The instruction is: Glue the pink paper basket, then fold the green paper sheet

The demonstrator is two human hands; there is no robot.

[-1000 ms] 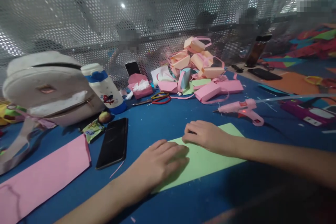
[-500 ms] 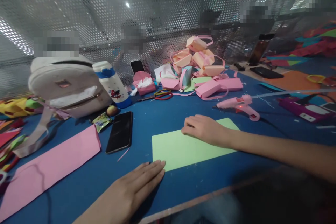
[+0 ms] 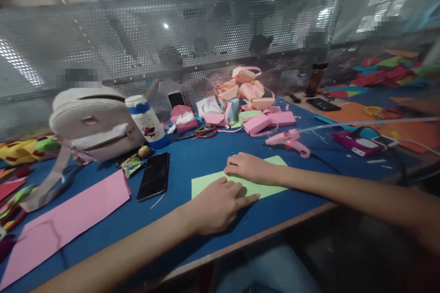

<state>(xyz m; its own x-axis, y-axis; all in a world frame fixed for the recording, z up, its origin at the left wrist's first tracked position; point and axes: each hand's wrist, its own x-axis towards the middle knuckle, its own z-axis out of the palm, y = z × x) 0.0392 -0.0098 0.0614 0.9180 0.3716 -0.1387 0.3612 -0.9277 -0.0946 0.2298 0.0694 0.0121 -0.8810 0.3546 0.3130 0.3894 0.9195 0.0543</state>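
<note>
A light green sheet of paper (image 3: 202, 186) lies flat on the blue table. My left hand (image 3: 218, 206) rests over its near edge, with the index finger stretched out to the right along that edge and the other fingers partly bent. Just beyond it, my right hand (image 3: 249, 168) presses the sheet down with curled fingers held together. The two hands are close to each other and cover the middle of the sheet. To the right and farther back, a pink glue gun (image 3: 288, 141) with a glowing light lies on its side.
A pink sheet (image 3: 74, 219), a black phone (image 3: 154, 176) and a snack packet (image 3: 131, 165) lie at left. Behind stand a white backpack (image 3: 98, 123) and a bottle (image 3: 147, 122). Scissors (image 3: 201, 132), several paper baskets (image 3: 252, 89) and a purple power strip (image 3: 357, 143) sit farther back.
My left hand has moved right, from the sheet's near left corner to its near edge beside my right hand. The view has tilted up; my right hand stays on the sheet.
</note>
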